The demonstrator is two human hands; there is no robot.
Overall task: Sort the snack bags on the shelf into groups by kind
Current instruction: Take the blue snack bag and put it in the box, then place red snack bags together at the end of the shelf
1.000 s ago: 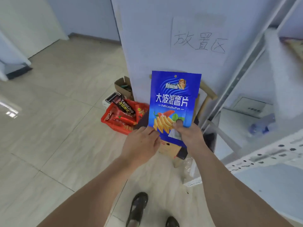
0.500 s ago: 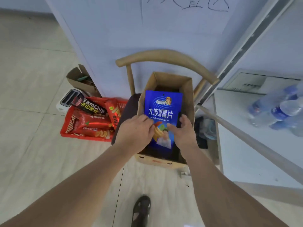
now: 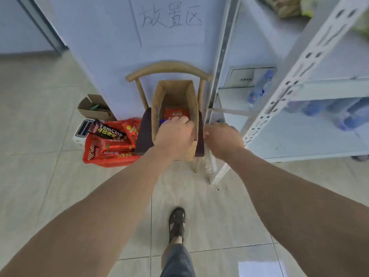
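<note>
A cardboard box (image 3: 174,100) stands on a wooden chair (image 3: 169,68) at twelve o'clock. The left hand (image 3: 174,136) reaches into its mouth, fingers curled over a blue snack bag (image 3: 163,122) (only a corner shows). The right hand (image 3: 223,139) hovers at two o'clock, loosely curled, holding nothing. To do this well, slide the bag flat beside the orange bag (image 3: 175,112) before letting go.
</note>
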